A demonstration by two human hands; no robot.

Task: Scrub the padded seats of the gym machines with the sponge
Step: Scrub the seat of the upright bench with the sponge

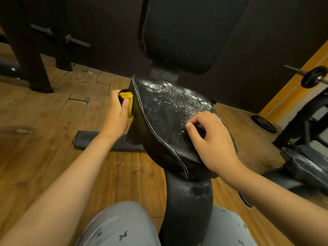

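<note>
Sponge (128,99) at seat's (165,112) left flank.
Left hand (116,112) grips the yellow sponge against the padded seat's left side; right hand (211,139) on seat's right part, fingers curled; white suds (177,93) across seat top.

Bare forearms (74,167); grey trousers (117,226) with small dark motifs.

2 hands (118,110) (213,141), 1 sponge (128,101) — 1 padded seat (166,119).
</note>
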